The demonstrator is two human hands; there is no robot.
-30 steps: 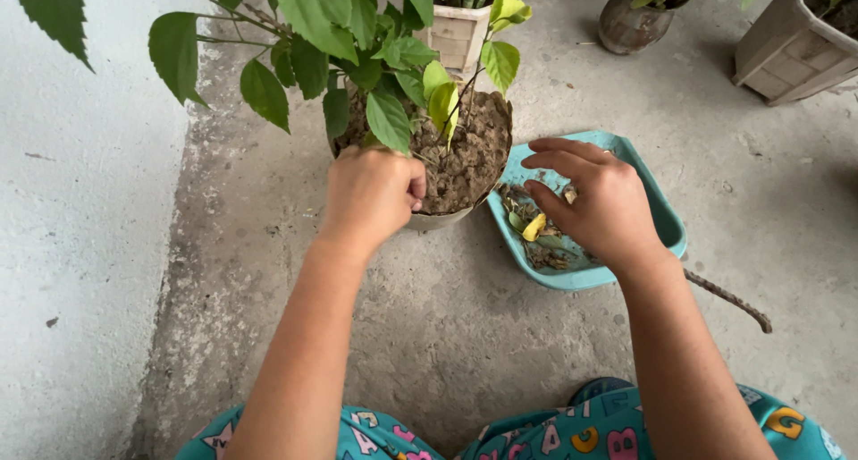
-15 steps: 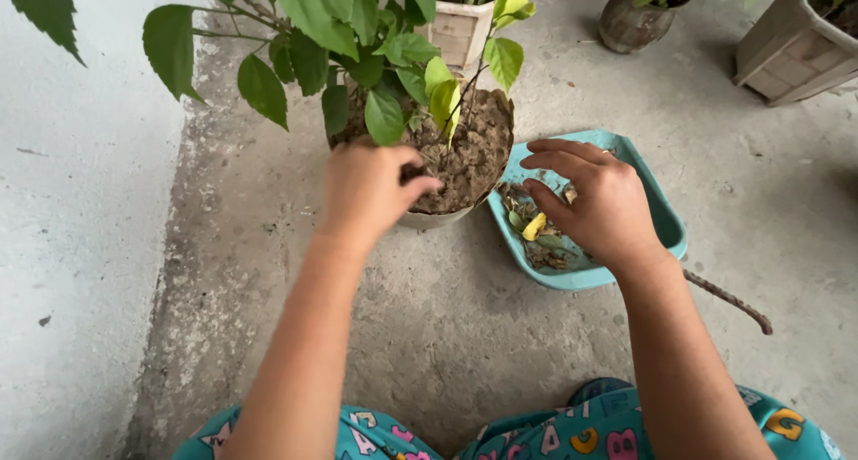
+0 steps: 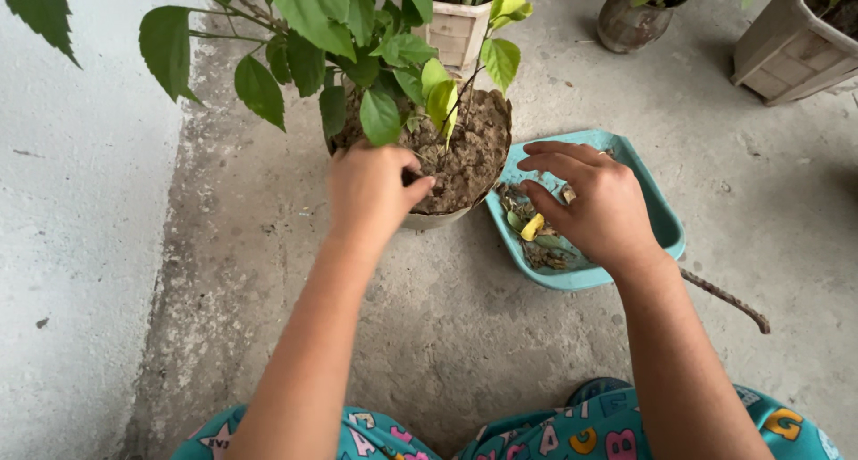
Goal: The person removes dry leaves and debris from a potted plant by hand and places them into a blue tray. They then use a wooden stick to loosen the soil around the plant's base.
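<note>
We note crumbly, matt soil (image 3: pixel 465 156), a smooth plastic dustpan (image 3: pixel 657 214), rough concrete floor (image 3: pixel 500 335), glossy leaves (image 3: pixel 313 13).

leafy potted plant (image 3: pixel 420 111) on the concrete floor (image 3: pixel 465 335), left hand (image 3: pixel 371 192) at the pot's near rim with fingers (image 3: pixel 418 185) in the soil, teal dustpan (image 3: pixel 666 223) of dead leaves just right of the pot, right hand (image 3: pixel 594 205) spread loosely over it, more pots (image 3: pixel 786 40) behind

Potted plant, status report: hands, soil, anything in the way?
Left hand fingertips on the soil, under leaves. Right hand open over teal dustpan. Nothing blocking.
</note>
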